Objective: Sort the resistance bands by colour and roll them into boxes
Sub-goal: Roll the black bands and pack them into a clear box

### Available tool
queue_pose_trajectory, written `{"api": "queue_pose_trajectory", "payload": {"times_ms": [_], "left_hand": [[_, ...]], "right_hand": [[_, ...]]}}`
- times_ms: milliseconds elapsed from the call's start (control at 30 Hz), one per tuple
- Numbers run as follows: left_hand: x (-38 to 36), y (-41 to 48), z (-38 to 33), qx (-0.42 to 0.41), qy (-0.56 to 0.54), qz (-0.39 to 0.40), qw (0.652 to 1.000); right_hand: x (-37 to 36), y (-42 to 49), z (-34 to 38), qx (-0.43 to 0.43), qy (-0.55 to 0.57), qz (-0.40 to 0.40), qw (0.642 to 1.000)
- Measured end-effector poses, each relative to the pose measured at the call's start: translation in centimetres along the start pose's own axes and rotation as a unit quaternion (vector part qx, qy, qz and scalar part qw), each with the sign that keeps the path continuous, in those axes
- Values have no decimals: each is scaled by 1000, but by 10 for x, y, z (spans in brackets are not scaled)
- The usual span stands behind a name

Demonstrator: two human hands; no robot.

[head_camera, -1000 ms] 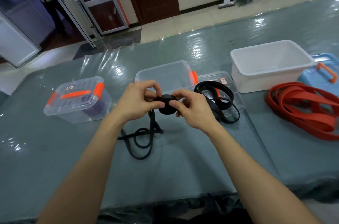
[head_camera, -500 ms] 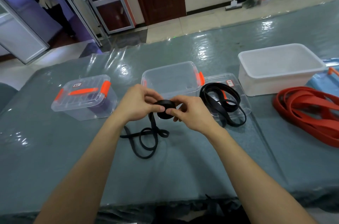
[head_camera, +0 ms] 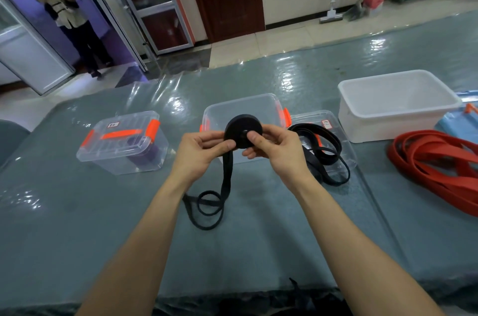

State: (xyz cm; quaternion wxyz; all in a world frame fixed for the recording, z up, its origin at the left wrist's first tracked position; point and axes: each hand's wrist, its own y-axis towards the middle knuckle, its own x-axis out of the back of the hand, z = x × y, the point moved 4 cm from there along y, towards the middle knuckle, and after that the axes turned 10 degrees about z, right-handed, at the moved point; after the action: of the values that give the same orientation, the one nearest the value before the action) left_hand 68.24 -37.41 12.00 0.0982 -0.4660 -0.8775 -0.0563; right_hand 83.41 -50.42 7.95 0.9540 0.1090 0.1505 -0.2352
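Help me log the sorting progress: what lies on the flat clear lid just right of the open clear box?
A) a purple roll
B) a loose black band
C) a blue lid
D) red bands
B: a loose black band sprawls over the clear lid, while the red bands lie on the table farther right.

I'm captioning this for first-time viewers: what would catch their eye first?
The black band roll, pinched at centre frame between the left hand and right hand, its loose tail hanging down to the table. Then the bright red bands heaped at the right edge, near the white tub.
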Motion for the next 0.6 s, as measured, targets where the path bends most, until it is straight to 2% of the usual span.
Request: {"api": "queue_pose_trajectory", "payload": {"times_ms": [100, 167, 267, 300, 367, 433, 467, 500, 600], "left_hand": [[5, 3, -1, 9, 27, 15, 999], [10, 3, -3, 14, 62, 24, 998], [18, 2, -13, 24, 172, 61, 983], [18, 4, -18, 26, 240, 85, 967], [15, 9, -28, 26, 395, 137, 908], [8, 13, -37, 26, 508, 174, 843], [6, 15, -39, 26, 527, 180, 830], [6, 17, -39, 26, 517, 178, 837], [11, 15, -28, 48, 298, 115, 946]], "right_hand": [[-4, -2, -10, -21, 47, 5, 999], [-3, -1, -13, -34, 33, 22, 999], [10, 0, -8, -42, -151, 42, 987], [14, -1, -7, -39, -223, 45, 973], [13, -3, -5, -27, -333, 66, 940], [5, -4, -11, -16, -384, 101, 918], [2, -5, -13, -15, -393, 109, 913], [1, -5, -14, -12, -397, 108, 911], [7, -3, -9, 3, -365, 59, 929]]}}
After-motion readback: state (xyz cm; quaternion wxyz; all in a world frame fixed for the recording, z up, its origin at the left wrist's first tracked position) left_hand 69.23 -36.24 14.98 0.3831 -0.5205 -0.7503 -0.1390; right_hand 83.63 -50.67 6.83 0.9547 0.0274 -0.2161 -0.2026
